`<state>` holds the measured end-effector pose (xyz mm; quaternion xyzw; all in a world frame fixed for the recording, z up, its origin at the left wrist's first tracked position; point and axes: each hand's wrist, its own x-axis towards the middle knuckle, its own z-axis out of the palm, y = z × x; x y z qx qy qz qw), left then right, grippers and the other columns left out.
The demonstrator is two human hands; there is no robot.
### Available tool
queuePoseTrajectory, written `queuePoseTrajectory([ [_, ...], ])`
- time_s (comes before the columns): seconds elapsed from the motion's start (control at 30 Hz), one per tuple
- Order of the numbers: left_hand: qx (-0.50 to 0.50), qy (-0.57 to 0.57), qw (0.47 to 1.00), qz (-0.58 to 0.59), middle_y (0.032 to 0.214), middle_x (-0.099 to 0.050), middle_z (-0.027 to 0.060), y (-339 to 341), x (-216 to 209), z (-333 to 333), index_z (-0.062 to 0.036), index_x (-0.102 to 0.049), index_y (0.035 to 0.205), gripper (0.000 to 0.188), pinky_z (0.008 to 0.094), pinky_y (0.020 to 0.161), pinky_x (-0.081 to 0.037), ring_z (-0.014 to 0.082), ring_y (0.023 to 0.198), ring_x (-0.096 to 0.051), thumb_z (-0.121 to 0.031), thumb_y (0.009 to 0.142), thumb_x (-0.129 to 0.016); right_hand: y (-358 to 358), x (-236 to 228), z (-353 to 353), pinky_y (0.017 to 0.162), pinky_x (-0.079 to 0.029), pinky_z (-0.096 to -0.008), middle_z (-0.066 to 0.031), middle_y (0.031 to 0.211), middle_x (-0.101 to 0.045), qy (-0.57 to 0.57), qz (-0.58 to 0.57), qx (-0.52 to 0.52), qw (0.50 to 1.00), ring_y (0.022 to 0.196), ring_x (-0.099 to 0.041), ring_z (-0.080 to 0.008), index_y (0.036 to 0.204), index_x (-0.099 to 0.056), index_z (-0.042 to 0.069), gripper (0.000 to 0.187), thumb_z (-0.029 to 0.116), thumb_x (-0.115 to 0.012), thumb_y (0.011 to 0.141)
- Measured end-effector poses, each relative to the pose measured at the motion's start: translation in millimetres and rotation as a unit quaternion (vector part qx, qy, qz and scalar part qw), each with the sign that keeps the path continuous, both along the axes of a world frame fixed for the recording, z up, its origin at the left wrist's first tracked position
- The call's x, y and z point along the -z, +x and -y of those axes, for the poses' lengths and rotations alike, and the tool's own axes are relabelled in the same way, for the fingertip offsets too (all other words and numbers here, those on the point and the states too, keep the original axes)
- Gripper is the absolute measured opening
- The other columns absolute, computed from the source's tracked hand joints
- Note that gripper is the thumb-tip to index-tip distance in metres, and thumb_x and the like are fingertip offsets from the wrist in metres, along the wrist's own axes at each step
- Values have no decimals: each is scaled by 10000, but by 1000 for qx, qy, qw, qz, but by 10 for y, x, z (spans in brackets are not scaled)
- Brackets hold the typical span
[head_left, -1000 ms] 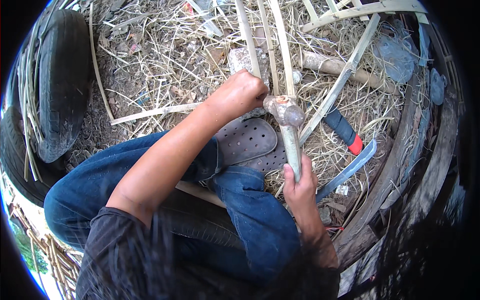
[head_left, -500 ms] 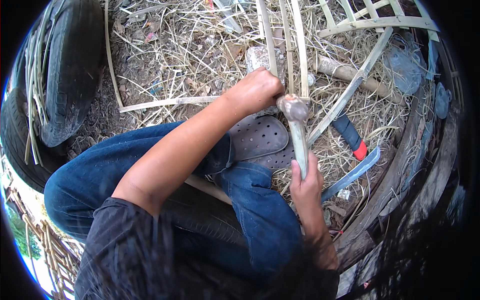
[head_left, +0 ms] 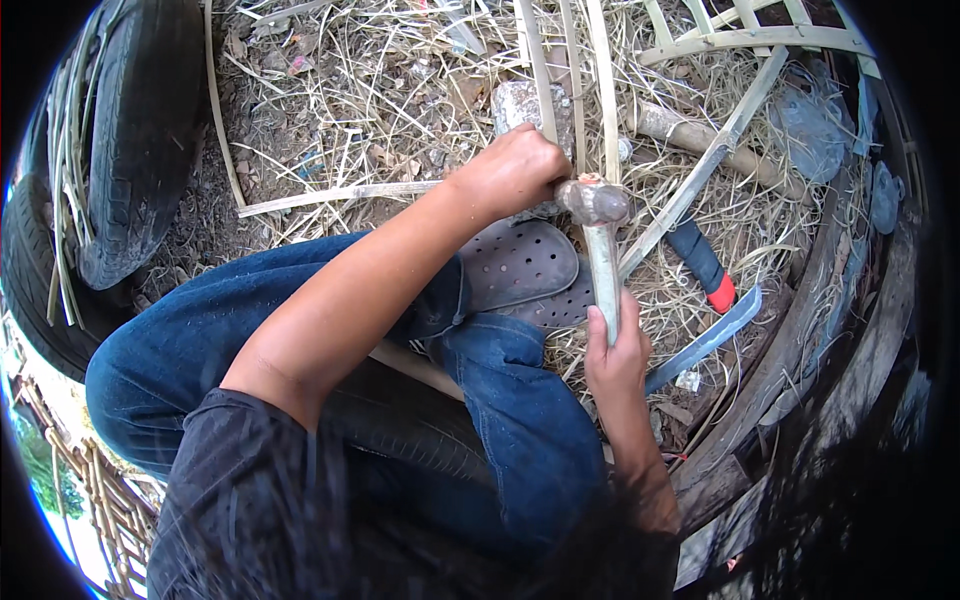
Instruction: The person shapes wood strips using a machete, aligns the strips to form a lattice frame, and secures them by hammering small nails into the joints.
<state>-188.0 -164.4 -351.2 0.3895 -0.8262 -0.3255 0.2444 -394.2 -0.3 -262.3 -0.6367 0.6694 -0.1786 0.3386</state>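
My right hand (head_left: 617, 358) is wrapped round the pale wooden handle of a hammer (head_left: 604, 262). The hammer's dull metal head lies just right of my left fist, over the lower ends of several pale bamboo strips (head_left: 606, 110). My left hand (head_left: 522, 168) is closed, knuckles up, at the near end of one strip; whatever its fingers pinch is hidden under them. A whitish stone block (head_left: 515, 108) sits beneath the strips, partly behind that hand. Another bamboo strip (head_left: 335, 197) runs along the ground toward my left forearm.
A long blade (head_left: 705, 343) and a black-and-red handle (head_left: 703, 268) lie to the right, beside a slanting bamboo strip (head_left: 705, 165). Old tyres (head_left: 150, 140) stand at the left. Slatted bamboo framework (head_left: 770, 40) is at the far right. Shavings litter the ground around my clogs (head_left: 520, 265).
The hammer head has shifted slightly upward and turned, now lying beside the left fist. My right hand has moved a little to the right; the left hand stays in place.
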Motion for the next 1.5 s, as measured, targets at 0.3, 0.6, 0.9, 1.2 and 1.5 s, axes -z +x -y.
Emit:
queuePoseTrajectory([
  [0.3,9,-3,999,43,689,-659,153,3,-7,-5,-52,-685,692,82,413,785,-511,337,711,-656,-121,665,-722,41,-76,43,598,-499,-464,-272,775,-626,-7,-12,-14,1000,714,-656,-426,1220,-491,-66,377,134,-607,923],
  [0.6,7,-33,999,-6,656,-622,149,-14,17,-4,-20,-624,646,47,423,699,-511,344,682,-641,-25,624,-665,16,-112,-9,619,-518,-452,-284,789,-631,-41,7,-17,999,735,-657,-446,1239,-486,-69,400,145,-606,923],
  [0.9,9,0,998,59,686,-659,156,-12,9,9,-56,-696,723,89,417,768,-511,327,724,-663,-134,682,-712,22,-36,69,595,-510,-438,-268,822,-633,1,-18,-12,1000,702,-661,-411,1226,-495,-69,394,125,-622,906],
  [1.2,1,2,997,71,684,-657,138,-14,16,-18,-62,-688,717,109,401,802,-492,309,718,-660,-157,679,-724,51,-83,77,578,-498,-447,-258,791,-626,48,-15,-3,999,682,-660,-414,1233,-491,-65,394,129,-616,914],
  [1.5,-49,-20,996,75,726,-633,39,3,-70,-156,-103,-673,799,217,378,822,-423,233,781,-622,-244,681,-787,-58,-242,105,583,-487,-374,-135,725,-619,32,32,75,996,635,-650,-252,1199,-510,-16,315,172,-575,955],
])
